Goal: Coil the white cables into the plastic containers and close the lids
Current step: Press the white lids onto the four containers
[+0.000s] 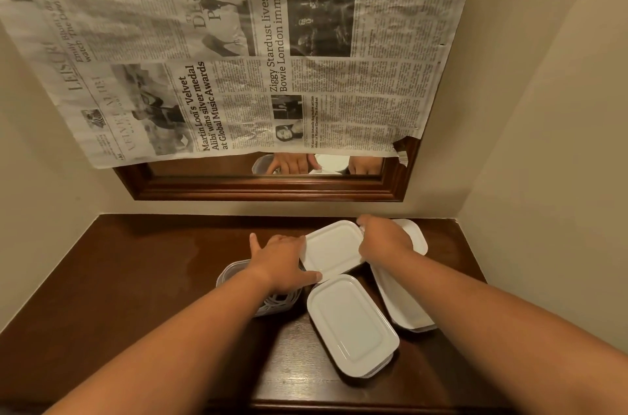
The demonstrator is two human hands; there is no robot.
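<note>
A dark brown polished wooden table (136, 278) fills the lower frame between cream walls (543, 108); above, taped newspaper sheets (238, 40) cover a wood-framed mirror (272, 188).

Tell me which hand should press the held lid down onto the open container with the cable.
Left, probably. The left hand grips the lid on the side nearest the open container, which lies directly under that forearm. The right hand holds the far edge, farther from the container.

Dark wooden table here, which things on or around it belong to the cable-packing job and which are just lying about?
Job: clear plastic container holding coiled white cable; white rectangular lid held by both hands; closed white-lidded container.
Just there: newspaper sheet; wood-framed mirror.
</note>
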